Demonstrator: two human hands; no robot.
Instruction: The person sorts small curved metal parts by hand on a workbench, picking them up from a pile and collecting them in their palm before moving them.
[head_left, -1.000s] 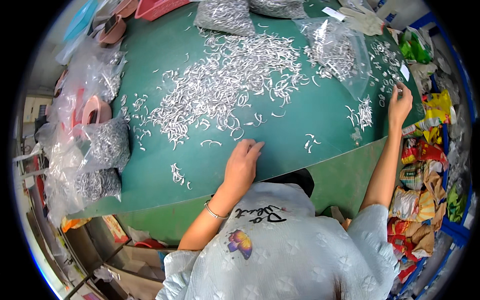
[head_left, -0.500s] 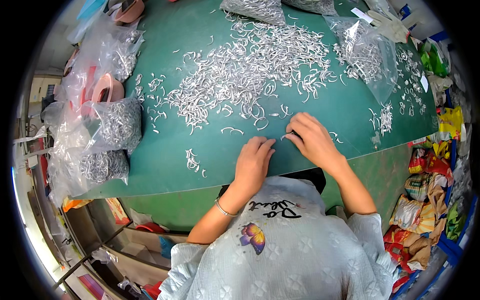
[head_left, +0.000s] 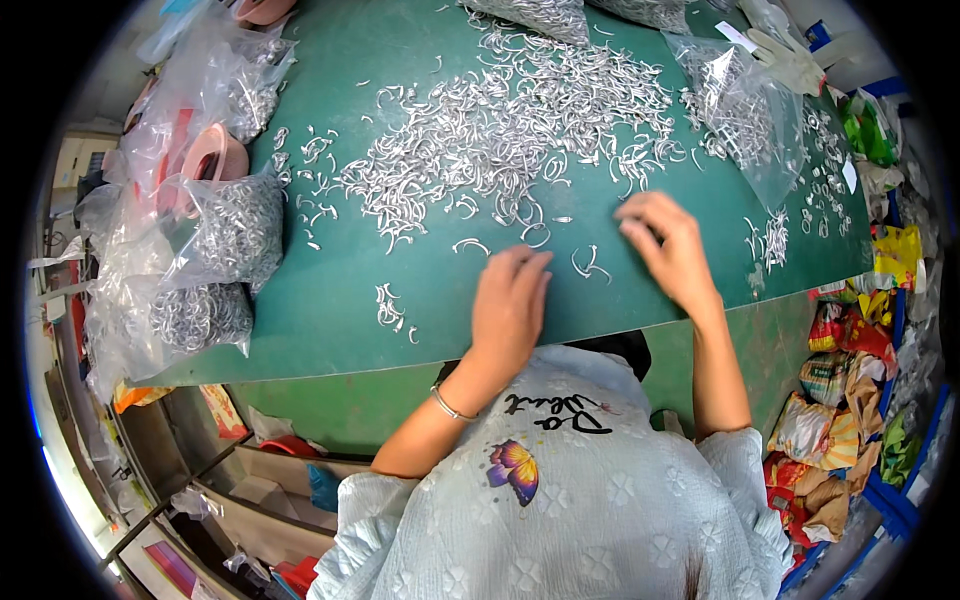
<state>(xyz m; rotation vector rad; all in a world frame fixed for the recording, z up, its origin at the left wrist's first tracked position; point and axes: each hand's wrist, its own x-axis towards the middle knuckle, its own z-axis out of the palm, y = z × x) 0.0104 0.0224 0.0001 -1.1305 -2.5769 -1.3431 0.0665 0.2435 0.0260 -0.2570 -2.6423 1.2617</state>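
My left hand (head_left: 508, 308) rests over the green table near its front edge, fingers stretched forward and the thumb side slightly blurred. Nothing shows in it. To its right, my right hand (head_left: 668, 245) hovers with thumb and fingers apart, its fingertips smeared by motion and no piece visible between them. Between the two hands lie a few curved silver metal pieces (head_left: 590, 266). A single curved piece (head_left: 471, 245) lies just beyond my left fingers. Farther off spreads a large heap of similar curved metal pieces (head_left: 500, 140), its near edge close to my right fingertips.
Clear plastic bags of metal parts (head_left: 236, 232) line the left edge beside a pink container (head_left: 216, 155). Another filled bag (head_left: 740, 120) lies at the far right, near a small pile (head_left: 770, 240). Several loose pieces (head_left: 388, 308) sit front left. Shelving (head_left: 895, 510) with colourful packages stands right.
My right hand has opened from its pinch on a small curved piece and moved right and away. Curved pieces now lie between my hands. The left hand has stayed nearly in place.
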